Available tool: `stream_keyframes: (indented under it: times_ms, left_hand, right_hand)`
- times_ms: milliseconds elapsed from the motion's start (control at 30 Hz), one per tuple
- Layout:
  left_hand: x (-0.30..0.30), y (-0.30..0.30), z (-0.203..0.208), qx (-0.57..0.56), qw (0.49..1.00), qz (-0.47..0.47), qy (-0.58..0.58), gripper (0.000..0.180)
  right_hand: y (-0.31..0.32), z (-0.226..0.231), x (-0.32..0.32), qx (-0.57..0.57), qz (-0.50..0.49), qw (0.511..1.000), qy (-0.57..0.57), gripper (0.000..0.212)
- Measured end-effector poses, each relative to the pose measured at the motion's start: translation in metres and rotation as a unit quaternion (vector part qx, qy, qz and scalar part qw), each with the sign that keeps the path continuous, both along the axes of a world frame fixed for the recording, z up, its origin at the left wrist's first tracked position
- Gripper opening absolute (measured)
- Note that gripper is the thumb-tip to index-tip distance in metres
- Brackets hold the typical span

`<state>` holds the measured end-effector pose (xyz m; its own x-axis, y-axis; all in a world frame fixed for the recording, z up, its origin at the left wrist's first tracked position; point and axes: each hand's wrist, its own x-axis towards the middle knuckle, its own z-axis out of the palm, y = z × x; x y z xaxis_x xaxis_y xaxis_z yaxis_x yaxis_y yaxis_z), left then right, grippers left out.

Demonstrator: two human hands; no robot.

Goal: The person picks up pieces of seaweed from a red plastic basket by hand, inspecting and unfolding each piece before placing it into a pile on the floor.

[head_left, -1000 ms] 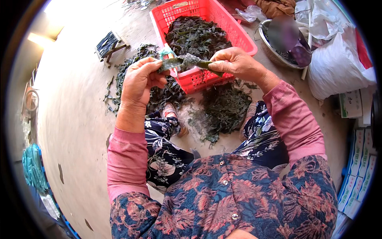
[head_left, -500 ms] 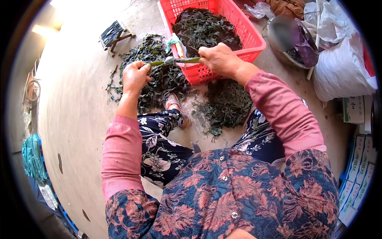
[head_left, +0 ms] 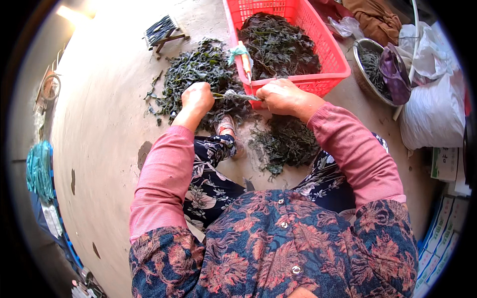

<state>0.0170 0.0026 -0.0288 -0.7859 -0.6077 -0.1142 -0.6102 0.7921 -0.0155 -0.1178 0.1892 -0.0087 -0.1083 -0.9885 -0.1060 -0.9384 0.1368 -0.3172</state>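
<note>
Between my two hands stretches a narrow strip of seaweed, greenish at the left and paler along its middle. My left hand is closed on its left end, and my right hand grips the other end by the near rim of a red plastic basket. Dark seaweed fills much of that basket. A knife with a pale handle, wrapped with a turquoise tie, is fixed upright at the basket's near left corner. Loose seaweed lies heaped behind my left hand; a second pile sits below my right.
A small folding stool stands at the far left. On the right are a metal basin holding seaweed and a purple cloth, a full white sack and stacked cartons. Turquoise bundled material hangs at the left edge.
The view has shifted, so the basket and piles appear farther right. My hands are closer together, and the strip between them looks shorter and more bunched.
</note>
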Motion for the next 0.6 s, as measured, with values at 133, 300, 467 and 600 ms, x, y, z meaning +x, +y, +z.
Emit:
stream_keyframes:
  times_ms: [133, 300, 467, 600]
  left_hand:
    - [-0.002, 0.003, 0.000, -0.017, 1.000, -0.015, 0.008, 0.018]
    - [-0.001, 0.003, 0.010, -0.039, 0.997, -0.013, 0.069, 0.017]
    - [-0.006, -0.004, 0.008, -0.060, 0.995, 0.024, 0.079, 0.018]
    - [-0.012, -0.009, 0.004, -0.058, 0.997, 0.054, 0.004, 0.020]
  right_hand:
    - [0.006, 0.020, 0.002, 0.100, -0.032, 0.991, -0.081, 0.012]
    - [0.010, 0.039, -0.002, 0.019, -0.071, 0.994, -0.076, 0.015]
    - [0.000, 0.000, -0.010, -0.109, -0.068, 0.990, 0.061, 0.011]
    - [0.001, -0.028, -0.014, -0.039, -0.047, 0.995, 0.076, 0.013]
